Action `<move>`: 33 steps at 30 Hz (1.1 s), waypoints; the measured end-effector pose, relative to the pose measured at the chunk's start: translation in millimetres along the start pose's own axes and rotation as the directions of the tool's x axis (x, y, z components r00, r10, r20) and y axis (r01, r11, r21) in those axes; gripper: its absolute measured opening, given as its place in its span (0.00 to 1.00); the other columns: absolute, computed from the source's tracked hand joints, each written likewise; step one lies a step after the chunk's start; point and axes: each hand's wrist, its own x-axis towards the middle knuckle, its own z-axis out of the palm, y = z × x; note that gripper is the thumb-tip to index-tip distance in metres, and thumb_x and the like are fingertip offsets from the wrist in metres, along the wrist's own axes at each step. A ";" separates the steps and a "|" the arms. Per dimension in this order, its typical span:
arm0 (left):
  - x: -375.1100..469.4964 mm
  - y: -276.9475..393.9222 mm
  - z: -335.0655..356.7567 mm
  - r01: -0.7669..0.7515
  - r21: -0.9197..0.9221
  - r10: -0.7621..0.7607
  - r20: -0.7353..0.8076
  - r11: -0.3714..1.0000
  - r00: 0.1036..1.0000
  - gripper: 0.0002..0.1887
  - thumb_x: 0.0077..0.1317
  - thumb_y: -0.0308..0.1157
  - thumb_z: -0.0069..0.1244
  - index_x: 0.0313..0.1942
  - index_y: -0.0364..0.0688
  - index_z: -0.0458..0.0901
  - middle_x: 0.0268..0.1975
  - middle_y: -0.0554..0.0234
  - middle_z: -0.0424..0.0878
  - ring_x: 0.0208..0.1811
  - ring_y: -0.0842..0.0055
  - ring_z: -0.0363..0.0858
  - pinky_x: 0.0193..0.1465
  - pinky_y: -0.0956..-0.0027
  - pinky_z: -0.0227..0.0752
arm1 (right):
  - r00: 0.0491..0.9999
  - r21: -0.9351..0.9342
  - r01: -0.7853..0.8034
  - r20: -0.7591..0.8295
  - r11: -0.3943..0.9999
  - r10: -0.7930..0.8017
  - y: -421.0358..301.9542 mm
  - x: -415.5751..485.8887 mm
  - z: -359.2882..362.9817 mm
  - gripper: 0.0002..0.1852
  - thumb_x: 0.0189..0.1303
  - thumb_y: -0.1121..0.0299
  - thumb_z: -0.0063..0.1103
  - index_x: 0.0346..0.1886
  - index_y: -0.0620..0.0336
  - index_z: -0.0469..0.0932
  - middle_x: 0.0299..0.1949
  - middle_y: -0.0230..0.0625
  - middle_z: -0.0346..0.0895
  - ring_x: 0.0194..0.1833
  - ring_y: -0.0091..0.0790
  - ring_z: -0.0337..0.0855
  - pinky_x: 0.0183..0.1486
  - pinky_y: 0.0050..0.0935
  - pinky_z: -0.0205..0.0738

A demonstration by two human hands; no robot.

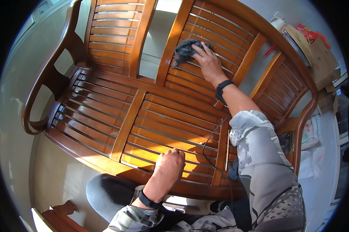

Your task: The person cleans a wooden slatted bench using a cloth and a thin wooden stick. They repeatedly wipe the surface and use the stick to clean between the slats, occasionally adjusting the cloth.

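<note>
A slatted wooden bench (128,120) with a tall slatted backrest (220,29) fills the view before me. My right hand (210,63) reaches up to the middle backrest panel and presses a bunched dark grey cloth (189,49) against its slats. The fingers lie over the cloth, which looks slightly blurred. Lower down, my left hand (171,162) rests on the sunlit seat slats near the front edge. Its fingers are curled and their tips are hidden, with no object visible in them. Both wrists wear black bands.
A thin black cable (205,145) runs over the seat at the right. The curved wooden armrest (32,107) bounds the bench's left side. Behind the right end stand a cardboard box (322,58) and a woven straw item (297,39). White bags (310,136) lie beyond the right armrest.
</note>
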 end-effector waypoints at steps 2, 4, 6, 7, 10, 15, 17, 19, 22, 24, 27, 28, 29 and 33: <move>0.5 -0.2 1.6 -0.003 0.031 0.003 0.000 1.000 1.000 0.14 0.75 0.35 0.59 0.52 0.34 0.84 0.54 0.46 0.86 0.56 0.54 0.88 0.59 0.54 0.81 | 1.000 -0.033 -0.010 0.016 0.999 0.010 27.3 -33.6 -17.5 0.21 0.74 0.80 0.54 0.61 0.46 0.88 0.80 0.27 0.71 0.84 0.48 0.62 0.81 0.51 0.68; 0.4 1.2 2.8 0.003 0.011 -0.002 -0.015 1.000 1.000 0.14 0.75 0.35 0.59 0.52 0.35 0.84 0.53 0.47 0.87 0.55 0.54 0.88 0.58 0.54 0.81 | 0.997 -0.065 -0.065 0.038 0.996 0.067 51.6 -74.9 -38.9 0.22 0.72 0.84 0.52 0.59 0.50 0.88 0.80 0.28 0.71 0.84 0.49 0.62 0.81 0.50 0.68; -0.7 3.9 3.5 -0.005 0.024 0.005 0.005 1.000 1.000 0.14 0.75 0.36 0.59 0.52 0.35 0.85 0.53 0.47 0.87 0.55 0.54 0.88 0.58 0.54 0.80 | 0.988 -0.080 -0.141 0.056 0.987 0.146 71.5 -114.1 -63.6 0.22 0.70 0.87 0.52 0.57 0.53 0.88 0.80 0.30 0.71 0.84 0.49 0.62 0.81 0.50 0.68; -1.3 5.2 3.8 -0.012 0.024 0.012 0.001 1.000 1.000 0.14 0.75 0.36 0.59 0.52 0.35 0.85 0.53 0.47 0.87 0.54 0.54 0.88 0.58 0.54 0.80 | 0.962 -0.116 -0.228 0.126 0.967 0.242 77.4 -127.9 -72.4 0.22 0.68 0.87 0.54 0.56 0.55 0.88 0.80 0.31 0.70 0.83 0.49 0.63 0.80 0.50 0.68; -1.9 8.2 5.9 -0.026 -0.003 0.026 0.002 1.000 1.000 0.12 0.74 0.35 0.60 0.49 0.35 0.85 0.50 0.48 0.87 0.53 0.55 0.88 0.58 0.54 0.81 | 0.928 -0.064 -0.347 0.121 0.936 0.352 82.0 -143.8 -84.5 0.19 0.68 0.86 0.57 0.56 0.59 0.88 0.79 0.34 0.72 0.81 0.51 0.67 0.79 0.49 0.69; -1.3 8.0 9.2 -0.049 -0.007 0.049 0.003 0.999 0.999 0.12 0.73 0.36 0.61 0.48 0.36 0.84 0.49 0.49 0.88 0.53 0.55 0.88 0.58 0.54 0.81 | 0.917 0.206 -0.300 -0.205 0.931 0.341 70.0 -68.2 -81.4 0.17 0.73 0.81 0.60 0.61 0.63 0.86 0.77 0.42 0.76 0.75 0.52 0.76 0.77 0.43 0.71; -0.9 5.4 8.7 -0.032 -0.024 0.032 0.030 0.999 0.999 0.13 0.74 0.36 0.60 0.50 0.36 0.84 0.50 0.48 0.87 0.53 0.54 0.88 0.58 0.54 0.81 | 0.911 0.223 -0.208 -0.311 0.952 0.272 62.0 -14.6 -75.2 0.17 0.72 0.80 0.60 0.62 0.63 0.86 0.76 0.39 0.77 0.74 0.51 0.76 0.77 0.43 0.72; -0.1 3.3 7.2 -0.017 -0.008 0.017 0.012 1.000 1.000 0.13 0.75 0.36 0.60 0.50 0.36 0.83 0.51 0.48 0.87 0.54 0.54 0.88 0.58 0.54 0.81 | 0.912 0.129 -0.059 -0.395 0.990 0.105 52.5 41.3 -66.4 0.17 0.71 0.79 0.58 0.60 0.59 0.86 0.75 0.40 0.78 0.73 0.56 0.76 0.77 0.47 0.73; 2.6 1.7 4.5 -0.005 0.029 0.004 0.024 1.000 1.000 0.13 0.75 0.36 0.59 0.51 0.37 0.83 0.52 0.48 0.87 0.55 0.54 0.88 0.58 0.53 0.80 | 0.963 -0.041 -0.023 -0.269 0.999 0.011 31.2 99.4 -43.5 0.20 0.75 0.75 0.55 0.65 0.47 0.86 0.78 0.34 0.75 0.80 0.59 0.68 0.81 0.50 0.69; 3.7 0.8 3.4 0.000 0.002 0.000 0.032 1.000 0.999 0.13 0.75 0.36 0.59 0.51 0.37 0.83 0.53 0.49 0.87 0.56 0.54 0.88 0.59 0.53 0.80 | 0.995 -0.117 0.002 -0.100 0.993 -0.014 16.4 103.8 -26.3 0.18 0.75 0.71 0.59 0.63 0.46 0.88 0.81 0.31 0.71 0.83 0.55 0.63 0.81 0.51 0.67; 3.8 -0.1 4.4 0.011 -0.012 -0.010 0.046 1.000 0.999 0.12 0.75 0.36 0.58 0.51 0.38 0.83 0.53 0.49 0.87 0.56 0.54 0.87 0.59 0.53 0.80 | 0.997 -0.160 0.007 -0.070 0.987 -0.018 17.7 92.4 -13.6 0.17 0.75 0.70 0.62 0.63 0.47 0.88 0.79 0.29 0.73 0.83 0.51 0.65 0.81 0.49 0.68; 4.3 -0.6 5.1 0.015 -0.003 -0.015 0.044 1.000 0.999 0.12 0.75 0.36 0.59 0.51 0.38 0.83 0.53 0.49 0.87 0.56 0.54 0.87 0.59 0.53 0.80 | 0.998 -0.165 0.005 -0.067 0.986 -0.017 24.6 87.1 -14.3 0.17 0.75 0.72 0.61 0.63 0.48 0.87 0.78 0.28 0.73 0.83 0.50 0.64 0.80 0.49 0.69; 3.7 -0.5 6.0 0.010 0.003 -0.010 0.037 1.000 0.999 0.12 0.75 0.36 0.59 0.51 0.38 0.83 0.53 0.49 0.87 0.56 0.54 0.87 0.59 0.52 0.80 | 0.998 -0.168 -0.001 -0.060 0.986 -0.009 32.9 79.1 -16.3 0.17 0.75 0.73 0.61 0.63 0.48 0.87 0.78 0.28 0.74 0.83 0.49 0.64 0.80 0.49 0.69; 5.2 -0.8 9.1 0.006 0.015 -0.007 0.050 1.000 0.999 0.13 0.74 0.38 0.60 0.50 0.38 0.82 0.50 0.49 0.87 0.54 0.54 0.88 0.57 0.53 0.81 | 0.993 -0.085 -0.009 -0.121 0.996 -0.001 81.7 18.4 -45.0 0.15 0.73 0.80 0.56 0.55 0.56 0.88 0.78 0.29 0.74 0.84 0.47 0.62 0.79 0.51 0.71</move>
